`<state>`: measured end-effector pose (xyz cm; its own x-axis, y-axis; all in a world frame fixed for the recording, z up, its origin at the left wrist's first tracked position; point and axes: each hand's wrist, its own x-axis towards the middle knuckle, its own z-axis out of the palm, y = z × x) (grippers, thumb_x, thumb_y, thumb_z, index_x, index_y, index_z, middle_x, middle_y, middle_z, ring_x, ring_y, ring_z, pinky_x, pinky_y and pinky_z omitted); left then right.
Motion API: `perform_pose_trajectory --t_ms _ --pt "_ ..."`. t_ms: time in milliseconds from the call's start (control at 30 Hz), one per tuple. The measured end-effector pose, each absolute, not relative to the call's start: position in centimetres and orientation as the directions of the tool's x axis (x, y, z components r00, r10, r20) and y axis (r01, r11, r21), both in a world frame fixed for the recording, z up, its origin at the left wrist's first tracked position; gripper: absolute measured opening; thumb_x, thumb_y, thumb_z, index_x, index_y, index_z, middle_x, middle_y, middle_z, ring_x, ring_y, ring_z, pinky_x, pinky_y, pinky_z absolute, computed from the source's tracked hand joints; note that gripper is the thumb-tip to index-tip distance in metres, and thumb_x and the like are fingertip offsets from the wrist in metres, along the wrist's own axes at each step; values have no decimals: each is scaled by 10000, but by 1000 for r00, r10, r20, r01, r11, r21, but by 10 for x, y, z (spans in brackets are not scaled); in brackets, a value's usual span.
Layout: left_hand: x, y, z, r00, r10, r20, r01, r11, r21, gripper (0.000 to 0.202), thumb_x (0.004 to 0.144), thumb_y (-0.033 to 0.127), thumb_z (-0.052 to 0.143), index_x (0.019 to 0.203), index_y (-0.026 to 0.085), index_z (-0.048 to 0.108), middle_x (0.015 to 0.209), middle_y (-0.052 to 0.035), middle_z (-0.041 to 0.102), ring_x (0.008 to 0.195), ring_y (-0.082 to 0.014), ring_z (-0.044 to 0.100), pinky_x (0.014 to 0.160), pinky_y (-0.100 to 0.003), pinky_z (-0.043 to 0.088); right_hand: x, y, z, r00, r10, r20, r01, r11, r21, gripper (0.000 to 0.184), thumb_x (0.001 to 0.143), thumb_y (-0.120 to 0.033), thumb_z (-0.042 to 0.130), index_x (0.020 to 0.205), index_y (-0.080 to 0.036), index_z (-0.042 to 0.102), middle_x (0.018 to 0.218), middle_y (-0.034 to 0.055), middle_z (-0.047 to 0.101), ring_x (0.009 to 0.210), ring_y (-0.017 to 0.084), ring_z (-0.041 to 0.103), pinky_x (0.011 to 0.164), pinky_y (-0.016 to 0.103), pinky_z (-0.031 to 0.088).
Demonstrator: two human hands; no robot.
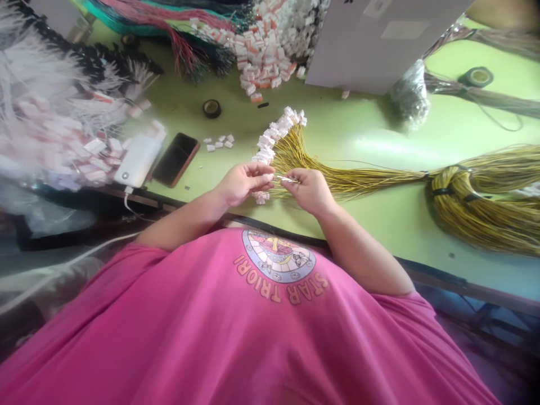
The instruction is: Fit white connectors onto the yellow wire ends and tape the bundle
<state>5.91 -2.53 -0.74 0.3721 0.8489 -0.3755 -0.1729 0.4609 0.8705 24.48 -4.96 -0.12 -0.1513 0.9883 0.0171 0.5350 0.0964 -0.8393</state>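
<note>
Small white plastic connectors (276, 132) appear to be in the course of being fitted to the ends of long, thin yellow-and-dark wires (358, 177), which are spread across the pale green tabletop (363, 124) just in front of the body. Slim pale strands (287, 179) are pinched between the thumb and fingers of the right hand (311, 190). The fingertips of the left hand (244, 184) are brought close to them; whether anything is gripped there cannot be told. Careful alignment of the fine ends and a light, firm pinch seem to be called for next. As for containers, a crumpled clear plastic bag (413, 93) is seen beside the large grey panel (367, 50); its contents cannot be made out.
</note>
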Motion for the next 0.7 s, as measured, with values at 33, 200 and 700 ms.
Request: perform_pose_trajectory --t_ms 33,200,700 --pt "60 -26 -7 364 858 -363 -155 440 885 179 705 78 734 869 113 672 735 -7 664 637 -78 648 694 -234 557 245 -50 0 -148 989 7 532 85 -843 287 759 -398 610 695 -124 664 539 -19 510 557 95 426 557 235 325" --pt "60 -29 -8 307 905 -293 -30 318 948 205 668 113 762 855 99 679 713 -19 673 649 -114 665 664 -256 558 244 -50 3 -129 991 -36 524 37 -851 280 756 -388 613 645 -132 618 509 -35 446 542 87 397 546 238 301" --pt "68 -37 -9 390 900 -194 121 158 980 219 688 246 748 858 118 698 685 -24 646 546 -98 567 533 -237 454 243 -50 -3 -198 978 -64 513 48 -857 239 748 -355 591 665 -138 646 544 -17 524 543 99 432 546 234 339"
